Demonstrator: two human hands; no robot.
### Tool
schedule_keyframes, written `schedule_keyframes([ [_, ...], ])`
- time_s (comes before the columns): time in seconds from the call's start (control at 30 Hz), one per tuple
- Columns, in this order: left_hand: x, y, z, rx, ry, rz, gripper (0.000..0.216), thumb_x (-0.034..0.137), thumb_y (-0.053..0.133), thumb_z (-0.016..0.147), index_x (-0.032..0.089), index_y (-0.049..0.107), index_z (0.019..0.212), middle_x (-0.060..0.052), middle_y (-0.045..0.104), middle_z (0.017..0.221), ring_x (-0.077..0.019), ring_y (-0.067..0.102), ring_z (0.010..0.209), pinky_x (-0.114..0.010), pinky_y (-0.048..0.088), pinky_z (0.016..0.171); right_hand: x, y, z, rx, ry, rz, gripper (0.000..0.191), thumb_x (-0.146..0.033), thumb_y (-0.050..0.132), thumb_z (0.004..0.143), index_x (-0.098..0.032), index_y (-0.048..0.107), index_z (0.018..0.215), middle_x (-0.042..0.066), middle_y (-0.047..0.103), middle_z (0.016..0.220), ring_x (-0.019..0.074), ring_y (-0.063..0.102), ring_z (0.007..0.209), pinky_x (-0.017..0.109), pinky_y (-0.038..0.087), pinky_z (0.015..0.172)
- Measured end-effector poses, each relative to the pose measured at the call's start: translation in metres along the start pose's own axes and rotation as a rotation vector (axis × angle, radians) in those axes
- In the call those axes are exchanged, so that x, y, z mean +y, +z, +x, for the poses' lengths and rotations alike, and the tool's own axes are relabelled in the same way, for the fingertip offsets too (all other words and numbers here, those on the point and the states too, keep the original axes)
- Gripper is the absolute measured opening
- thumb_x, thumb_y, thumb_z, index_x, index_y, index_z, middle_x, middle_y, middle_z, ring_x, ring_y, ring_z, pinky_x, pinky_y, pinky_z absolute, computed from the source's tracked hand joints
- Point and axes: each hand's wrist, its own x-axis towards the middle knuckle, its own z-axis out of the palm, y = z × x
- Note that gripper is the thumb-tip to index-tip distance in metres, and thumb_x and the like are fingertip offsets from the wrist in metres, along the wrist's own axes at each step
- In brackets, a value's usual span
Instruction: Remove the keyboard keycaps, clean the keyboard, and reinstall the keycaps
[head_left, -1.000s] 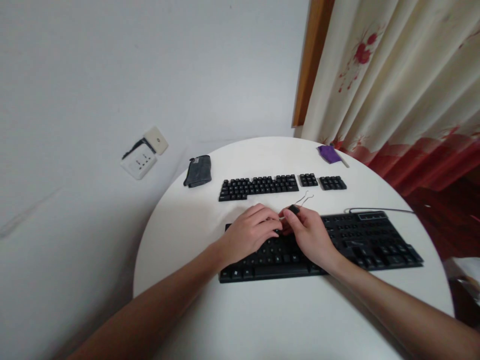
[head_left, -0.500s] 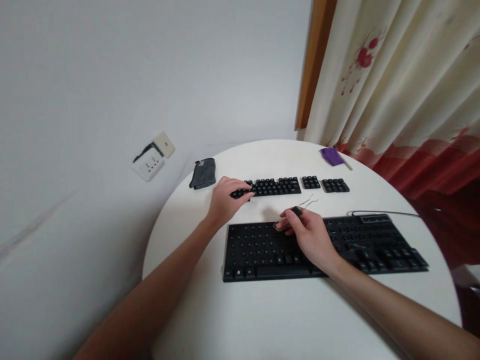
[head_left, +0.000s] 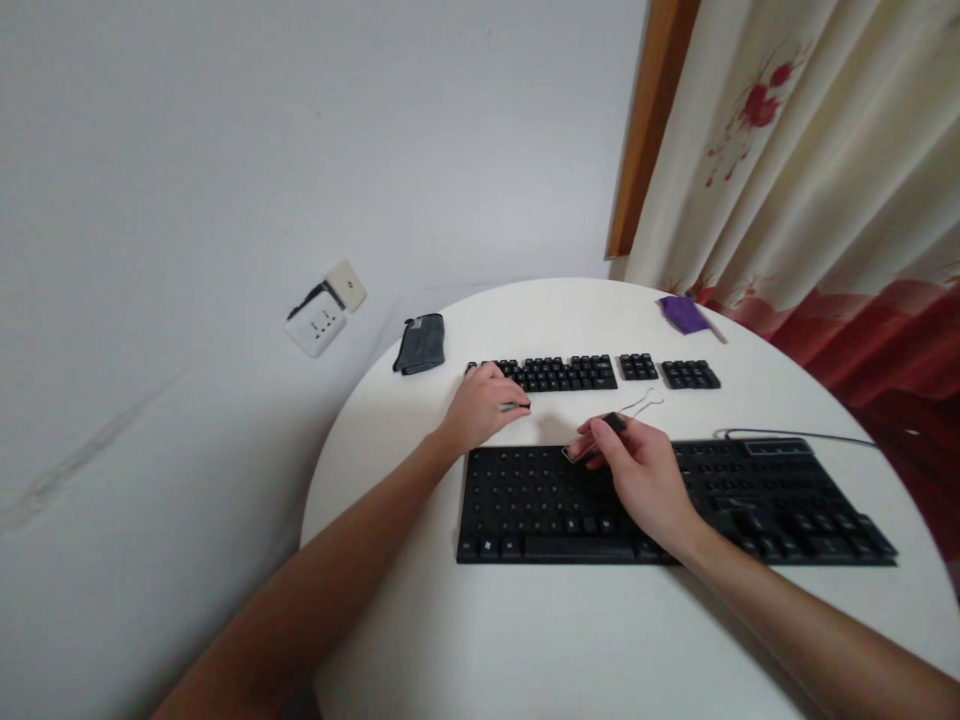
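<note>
we've got a scuffed pale wall at left with a white socket plate and a cream plate beside it, brown wooden trim next to cream-and-red floral curtains, a round white table, dark reddish floor at right, and soft light.

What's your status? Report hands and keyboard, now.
Left hand at loose keycaps. Right hand gripping wire tool over keyboard. Keyboard missing many keycaps; right hand blocks its middle.

The keyboard is showing black, the bench white
Red flowers are dotting the cream curtain; a pouch is looking grey.
</note>
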Motion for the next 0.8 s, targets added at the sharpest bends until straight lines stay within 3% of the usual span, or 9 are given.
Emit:
schedule_keyframes([
  [0.13,-0.003,0.002,0.0,-0.027,-0.022,-0.003,0.01,0.036,0.073,0.085,0.028,0.078,0.088,0.0,0.076,0.1,-0.0217,0.053,0.094,-0.041,0.041,0.086,0.0,0.0,0.0,0.009,-0.004,-0.019,0.04,-0.052,0.055,0.094,-0.015,0.069,0.09,0.009,0.075,0.081,0.0193,0.068,0.073,0.031,0.054,0.067],
  [0.33,-0.005,0.003,0.0,0.036,-0.073,-0.009,0.007,0.033,0.079,0.078,0.027,0.078,0.082,-0.002,0.066,0.12,-0.0245,0.049,0.106,-0.043,0.042,0.093,-0.001,-0.003,0.0,0.035,-0.032,-0.042,0.038,-0.05,0.055,0.094,-0.016,0.07,0.09,0.007,0.075,0.079,0.0195,0.068,0.073,0.032,0.054,0.066],
  [0.53,0.006,0.003,0.002,0.064,-0.173,-0.005,0.05,0.03,0.083,0.07,0.025,0.066,0.117,-0.006,0.059,0.13,-0.029,0.048,0.114,-0.047,0.039,0.103,-0.003,-0.002,-0.002,0.043,-0.026,-0.068,0.037,-0.05,0.055,0.094,-0.017,0.071,0.09,0.007,0.075,0.079,0.0192,0.067,0.071,0.032,0.053,0.068],
  [0.8,0.002,0.003,0.002,0.082,-0.221,0.032,0.058,0.031,0.08,0.073,0.026,0.061,0.127,-0.005,0.057,0.13,-0.0286,0.046,0.114,-0.045,0.037,0.103,0.004,-0.001,-0.003,0.015,-0.03,-0.081,0.037,-0.05,0.054,0.095,-0.018,0.071,0.09,0.006,0.075,0.08,0.0204,0.067,0.074,0.033,0.053,0.068],
])
